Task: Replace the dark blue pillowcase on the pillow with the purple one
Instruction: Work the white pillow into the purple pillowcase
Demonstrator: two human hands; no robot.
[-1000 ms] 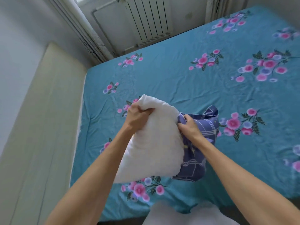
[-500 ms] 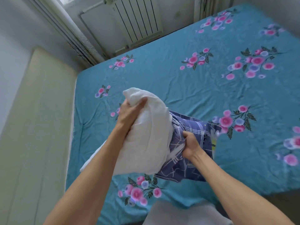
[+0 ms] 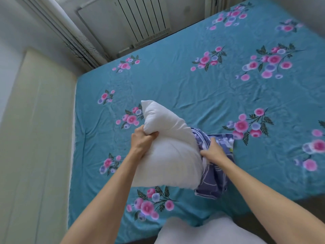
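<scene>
Nearest the camera, bottom edge: white garment (image 3: 207, 233), blurred, can't tell more. Both forearms reach forward over the bed (image 3: 202, 95).

Pillow (image 3: 168, 152) is bare white, held up above the sheet, mid-frame. Long axis runs diagonal: one corner points up and away to the left, the opposite end drops toward me and right. That lower right end sits inside the mouth of the pillowcase (image 3: 213, 171), which is blue-purple with white lines, bunched up. Most of the pillow is outside the case.

My left hand (image 3: 142, 141): fingers curled tight, gripping a fistful of pillow just below its far corner, thumb dug into the fabric.

My right hand (image 3: 212, 152): curled onto the bunched case at the pillow's right edge, pinching the fabric there. Fingertips partly buried in folds, so I can't tell whether it also has pillow in the grip.

Case hangs down from that hand; its lower edge looks near or touching the sheet, can't tell which.

Further out: teal sheet with pink and lilac flower sprays, wrinkled. Cream panel (image 3: 35, 138) along the bed's left side. At the far wall, white radiator (image 3: 140, 20) and a curtain (image 3: 70, 32) left of it.
</scene>
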